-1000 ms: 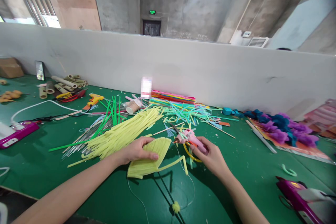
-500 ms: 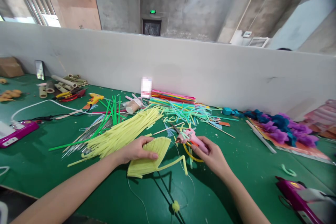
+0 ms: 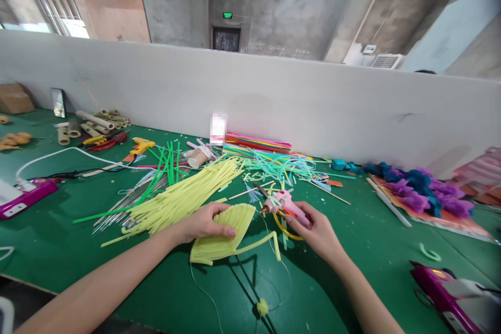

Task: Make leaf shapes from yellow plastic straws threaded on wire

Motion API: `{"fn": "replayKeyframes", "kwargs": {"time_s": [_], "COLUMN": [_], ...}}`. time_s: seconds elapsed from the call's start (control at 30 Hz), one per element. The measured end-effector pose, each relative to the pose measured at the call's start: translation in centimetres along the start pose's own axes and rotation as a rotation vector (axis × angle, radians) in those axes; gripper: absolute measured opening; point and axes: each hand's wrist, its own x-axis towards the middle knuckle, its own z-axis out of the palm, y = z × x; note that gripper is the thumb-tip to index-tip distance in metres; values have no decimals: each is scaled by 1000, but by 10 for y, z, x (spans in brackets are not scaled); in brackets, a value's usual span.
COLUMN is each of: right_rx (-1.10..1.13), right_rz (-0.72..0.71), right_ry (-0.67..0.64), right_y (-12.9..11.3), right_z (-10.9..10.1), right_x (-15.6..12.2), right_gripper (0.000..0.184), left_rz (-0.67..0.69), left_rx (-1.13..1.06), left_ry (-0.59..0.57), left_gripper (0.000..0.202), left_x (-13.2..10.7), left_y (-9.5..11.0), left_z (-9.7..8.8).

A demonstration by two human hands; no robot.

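My left hand (image 3: 205, 223) is closed on a yellow-green pipe-cleaner panel (image 3: 223, 242), shaped like a fan of strips laid side by side, thumb on top. One bent strip sticks out from its lower right. In my right hand (image 3: 319, 232) is a pink hot glue gun (image 3: 291, 210), its nozzle pointing left, close to the panel's right corner. Whether the tip touches cannot be made out. Thin pale strands of glue hang near both. Below the panel is a dark thin stem with a small yellow knot (image 3: 262, 307) on it.
Yellow pipe cleaners (image 3: 188, 193) lie in a heap beyond my left hand, with cut turquoise pieces (image 3: 282, 167) behind. A yellow glue gun (image 3: 141, 146), bamboo tubes (image 3: 97, 122) and a power strip (image 3: 33, 198) are left. Purple and blue fuzzy flowers (image 3: 426, 190) and another power strip (image 3: 442, 292) are right.
The glue gun's nozzle has shifted slightly left, nearer to the panel's corner. Both hands keep their hold; the view has tipped down very slightly.
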Motion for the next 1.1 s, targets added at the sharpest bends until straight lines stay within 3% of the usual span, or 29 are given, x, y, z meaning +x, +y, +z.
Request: {"fn": "replayKeyframes", "kwargs": {"time_s": [0.43, 1.1], "right_rx": [-155, -172], "right_rz": [-12, -51], "right_ry": [207, 165], "right_y": [1, 2], "right_z": [2, 0], "right_x": [-1, -3], "right_gripper": [44, 39], "left_rz": [-1, -5], "left_rx": [-18, -15], "left_ry": [-6, -6], "left_gripper": [49, 50], "left_x": [2, 2], "left_y": [-4, -3], "left_z": [-2, -1]}}
